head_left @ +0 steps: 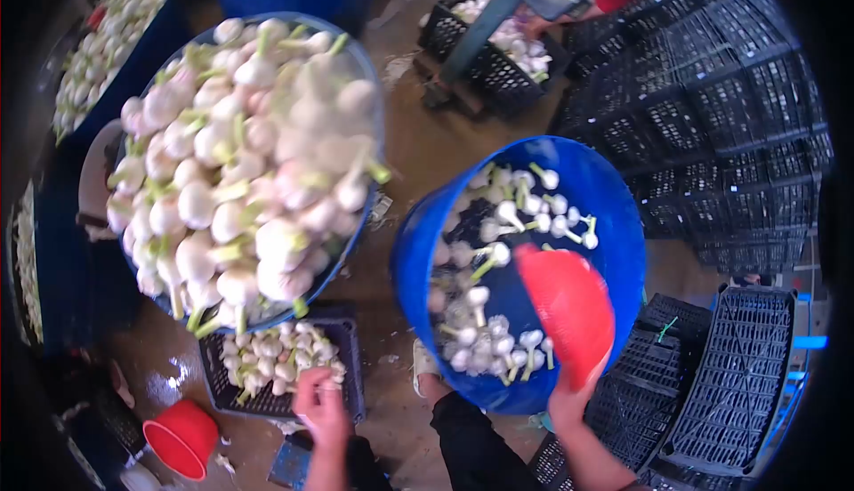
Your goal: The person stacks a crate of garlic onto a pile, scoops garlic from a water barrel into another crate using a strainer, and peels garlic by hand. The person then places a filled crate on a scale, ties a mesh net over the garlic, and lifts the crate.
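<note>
Head view: the right hand (pixel 572 400) grips a red bowl (pixel 574 313) over the blue tub's (pixel 625 233) near right rim, garlic (pixel 478 296) inside. The left hand (pixel 324 413) nears the crate's (pixel 353 368) near right corner, grip unclear.

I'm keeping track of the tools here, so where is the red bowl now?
In the head view, the red bowl is right of center, held in the right hand over the blue tub with loose garlic bulbs.
</note>
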A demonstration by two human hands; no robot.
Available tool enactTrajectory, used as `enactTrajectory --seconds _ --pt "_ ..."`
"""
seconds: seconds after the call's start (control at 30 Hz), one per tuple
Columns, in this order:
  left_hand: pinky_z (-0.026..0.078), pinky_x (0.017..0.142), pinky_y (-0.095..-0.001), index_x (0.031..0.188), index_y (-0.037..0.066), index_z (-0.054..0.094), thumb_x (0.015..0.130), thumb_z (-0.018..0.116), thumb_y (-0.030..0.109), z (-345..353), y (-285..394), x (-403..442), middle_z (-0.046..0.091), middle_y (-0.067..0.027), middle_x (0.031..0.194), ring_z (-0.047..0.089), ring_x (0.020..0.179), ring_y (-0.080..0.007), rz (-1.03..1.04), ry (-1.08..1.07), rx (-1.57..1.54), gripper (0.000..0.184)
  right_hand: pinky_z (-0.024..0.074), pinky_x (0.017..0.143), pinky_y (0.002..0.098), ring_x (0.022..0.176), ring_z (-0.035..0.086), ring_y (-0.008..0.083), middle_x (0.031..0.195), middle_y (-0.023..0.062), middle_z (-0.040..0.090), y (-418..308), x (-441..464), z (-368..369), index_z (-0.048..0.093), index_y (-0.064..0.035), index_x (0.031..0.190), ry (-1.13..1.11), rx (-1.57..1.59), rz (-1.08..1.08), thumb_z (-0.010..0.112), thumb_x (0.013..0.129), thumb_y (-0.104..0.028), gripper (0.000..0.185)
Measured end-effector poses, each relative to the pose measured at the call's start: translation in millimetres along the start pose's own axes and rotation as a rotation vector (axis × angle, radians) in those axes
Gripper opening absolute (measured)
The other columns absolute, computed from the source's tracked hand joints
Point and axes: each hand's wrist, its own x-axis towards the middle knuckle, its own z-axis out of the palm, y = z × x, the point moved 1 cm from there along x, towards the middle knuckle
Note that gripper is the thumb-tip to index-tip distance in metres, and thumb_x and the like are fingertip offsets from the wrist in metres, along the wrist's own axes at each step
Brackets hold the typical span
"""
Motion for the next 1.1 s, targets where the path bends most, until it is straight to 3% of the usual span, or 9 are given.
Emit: enactTrajectory --seconds 0.17,0.3,0.37,0.57,0.63,0.8,0.97,1.07,1.1 --pt "0.046 0.079 -0.0306 0.094 -0.001 0.060 0.079 0.062 0.007 198 74 25 0.061 -0.0134 0.096 0.058 0.087 -0.0238 -0.075 -0.314 -0.148 0.017 0.0260 0.106 0.0379 0.130 0.029 0.0349 0.141 0.0242 0.023 194 80 -32 0.009 0.0026 0.140 0.537 -0.668 0.462 0.052 0.078 0.005 0.075" --pt "0.041 0.088 -0.0401 0.103 -0.002 0.055 0.078 0.066 0.019 329 51 84 0.057 -0.0198 0.102 0.054 0.097 -0.0342 0.244 -0.224 0.134 0.034 0.0259 0.106 0.0405 0.127 0.032 0.0377 0.137 0.0254 0.031 291 148 24 0.007 0.0039 0.140 0.710 -0.372 0.872 0.059 0.077 -0.006 0.082" --pt "0.041 0.089 -0.0410 0.107 -0.001 0.054 0.075 0.067 0.020 370 52 107 0.056 -0.0210 0.107 0.052 0.101 -0.0363 0.318 -0.249 0.264 0.040 0.0293 0.104 0.0382 0.125 0.036 0.0345 0.139 0.0260 0.027 329 174 54 0.009 0.0043 0.139 0.754 -0.339 0.764 0.053 0.078 0.000 0.076" --pt "0.041 0.092 -0.0412 0.108 0.001 0.056 0.074 0.068 0.023 446 62 131 0.056 -0.0197 0.114 0.052 0.106 -0.0358 0.752 -0.569 0.410 0.042 0.0469 0.081 0.0324 0.099 0.055 0.0273 0.117 0.0155 0.051 271 217 60 0.019 -0.0086 0.140 0.299 0.509 0.971 0.044 0.072 0.009 0.074" --pt "0.040 0.094 -0.0389 0.112 0.004 0.057 0.077 0.066 0.028 468 60 137 0.053 -0.0179 0.120 0.049 0.111 -0.0342 0.850 -0.680 0.484 0.044 0.0481 0.076 0.0301 0.097 0.055 0.0239 0.114 0.0129 0.051 280 222 83 0.024 -0.0085 0.138 0.310 0.533 0.701 0.041 0.070 0.011 0.073" --pt "0.030 0.104 -0.0377 0.140 0.013 0.027 0.083 0.052 0.052 499 54 163 0.037 -0.0194 0.137 0.038 0.124 -0.0350 0.515 -0.923 0.820 0.073 0.0462 0.078 0.0315 0.092 0.056 0.0195 0.106 0.0085 0.056 288 227 147 0.047 -0.0023 0.121 0.149 0.633 0.617 0.038 0.072 0.008 0.050" --pt "0.033 0.102 -0.0364 0.138 0.013 0.033 0.077 0.057 0.055 483 39 171 0.042 -0.0179 0.134 0.041 0.123 -0.0329 0.350 -0.922 0.876 0.078 0.0455 0.076 0.0316 0.090 0.056 0.0168 0.101 0.0059 0.058 272 205 195 0.055 -0.0026 0.109 -0.111 0.764 0.585 0.046 0.079 -0.001 0.031" --pt "0.036 0.100 -0.0363 0.127 0.016 0.049 0.074 0.057 0.053 460 35 167 0.048 -0.0171 0.129 0.046 0.119 -0.0312 0.251 -0.938 1.069 0.065 0.0452 0.072 0.0337 0.082 0.057 0.0186 0.089 0.0089 0.061 287 165 206 0.057 -0.0044 0.107 -0.676 0.363 0.853 0.050 0.085 -0.010 0.024" --pt "0.036 0.100 -0.0363 0.127 0.016 0.049 0.074 0.057 0.053 451 20 167 0.048 -0.0171 0.129 0.046 0.119 -0.0312 0.244 -0.937 1.084 0.065 0.0453 0.066 0.0335 0.072 0.057 0.0189 0.080 0.0090 0.061 303 139 229 0.060 -0.0043 0.100 -0.519 0.659 0.878 0.055 0.083 -0.016 0.021"
